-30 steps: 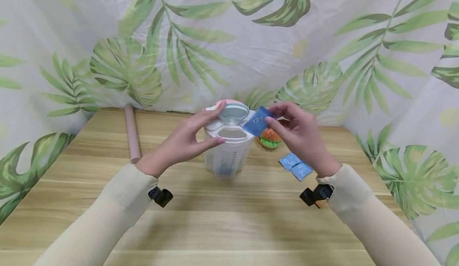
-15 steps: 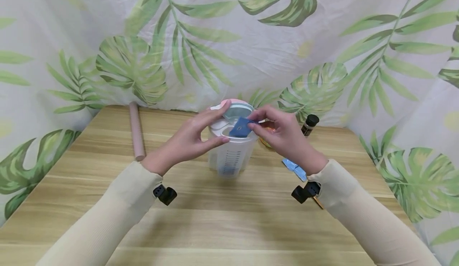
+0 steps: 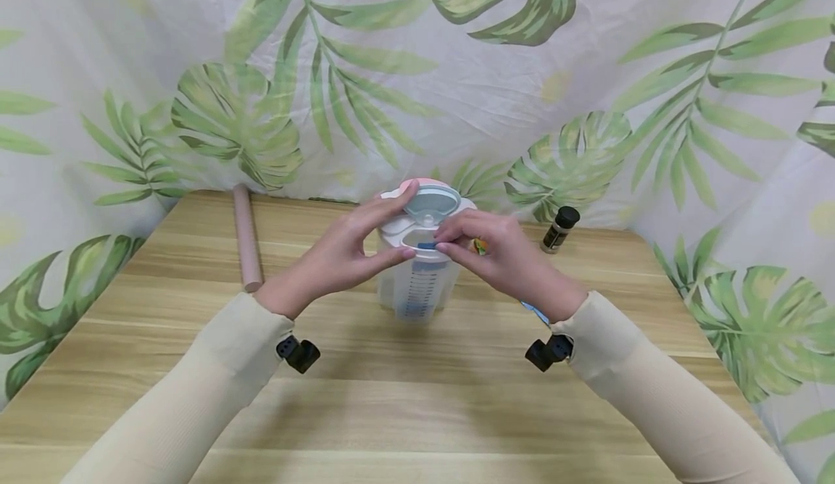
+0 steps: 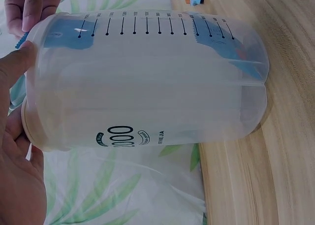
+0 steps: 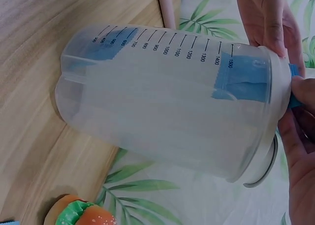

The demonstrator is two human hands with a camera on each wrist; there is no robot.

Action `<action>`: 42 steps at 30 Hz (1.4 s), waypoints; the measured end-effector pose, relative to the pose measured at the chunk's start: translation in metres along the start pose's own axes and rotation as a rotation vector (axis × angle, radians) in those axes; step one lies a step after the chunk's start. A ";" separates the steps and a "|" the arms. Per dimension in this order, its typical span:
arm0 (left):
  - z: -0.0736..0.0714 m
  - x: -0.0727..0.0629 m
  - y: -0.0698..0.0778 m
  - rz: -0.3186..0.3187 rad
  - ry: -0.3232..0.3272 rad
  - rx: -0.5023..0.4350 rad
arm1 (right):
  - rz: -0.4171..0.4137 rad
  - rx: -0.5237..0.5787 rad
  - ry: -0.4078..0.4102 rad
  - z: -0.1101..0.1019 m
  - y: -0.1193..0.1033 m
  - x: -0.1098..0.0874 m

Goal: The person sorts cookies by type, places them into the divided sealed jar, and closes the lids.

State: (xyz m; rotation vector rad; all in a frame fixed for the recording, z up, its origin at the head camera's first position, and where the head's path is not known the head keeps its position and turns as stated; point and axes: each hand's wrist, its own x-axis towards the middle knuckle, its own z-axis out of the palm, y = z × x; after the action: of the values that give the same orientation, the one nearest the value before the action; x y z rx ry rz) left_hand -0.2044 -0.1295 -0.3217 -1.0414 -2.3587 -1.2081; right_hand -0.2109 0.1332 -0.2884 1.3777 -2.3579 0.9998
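A clear plastic storage canister (image 3: 417, 295) with a printed measuring scale stands upright on the table, the flap (image 3: 432, 205) of its white lid raised. My left hand (image 3: 342, 252) grips the lid's left side, thumb at the front rim and fingers by the flap. With thumb and fingertips, my right hand (image 3: 496, 248) pinches the top edge of a blue sachet (image 5: 241, 77) at the lid's opening. Most of that sachet hangs inside, behind the upper scale marks. Lower down, more blue packaging (image 4: 226, 50) lies at the canister's bottom.
A pinkish rod (image 3: 248, 241) lies on the table (image 3: 391, 404) at left. Back right stands a black-capped bottle (image 3: 559, 230). A toy hamburger (image 5: 81, 212) sits beside the canister. My right wrist partly hides blue sachets (image 3: 535, 311) on the table.
My right hand has moved left to the lid and lowered the blue sachet through the opening, from beside the canister to mostly inside. My left hand keeps its hold on the lid.
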 end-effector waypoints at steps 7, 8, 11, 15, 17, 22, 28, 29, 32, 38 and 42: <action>0.000 -0.001 0.000 0.005 0.004 0.001 | -0.034 -0.102 -0.039 0.001 -0.001 -0.001; 0.000 -0.001 -0.001 0.006 0.005 0.001 | -0.040 -0.108 -0.044 0.001 -0.001 -0.001; 0.000 -0.002 -0.002 0.010 0.007 0.001 | -0.050 -0.116 -0.064 0.001 -0.002 -0.001; 0.001 -0.002 -0.002 0.017 0.010 0.002 | -0.047 -0.126 -0.086 0.001 -0.003 -0.002; 0.001 -0.002 -0.002 0.017 0.011 0.002 | -0.052 -0.139 -0.091 0.001 -0.003 -0.002; 0.001 -0.002 -0.002 0.009 0.012 -0.001 | -0.064 -0.152 -0.095 0.002 -0.002 -0.003; 0.000 -0.003 -0.002 0.001 0.008 -0.014 | -0.090 -0.117 -0.033 0.002 -0.001 -0.006; 0.000 -0.003 -0.001 0.002 0.008 -0.014 | -0.092 -0.103 -0.010 0.001 0.000 -0.007; 0.000 -0.003 -0.001 0.011 0.013 -0.012 | -0.077 -0.042 0.077 -0.002 0.002 -0.012; 0.002 -0.001 -0.002 0.034 0.024 0.010 | -0.023 0.012 0.259 -0.013 0.024 -0.034; 0.003 0.000 -0.003 0.037 0.027 0.012 | 0.104 -0.018 0.273 -0.020 0.044 -0.054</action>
State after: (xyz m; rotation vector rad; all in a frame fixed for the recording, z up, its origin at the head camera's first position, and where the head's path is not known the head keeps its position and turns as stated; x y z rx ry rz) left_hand -0.2063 -0.1283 -0.3251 -1.0536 -2.3131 -1.1857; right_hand -0.2217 0.1971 -0.3199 1.0451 -2.2459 1.1128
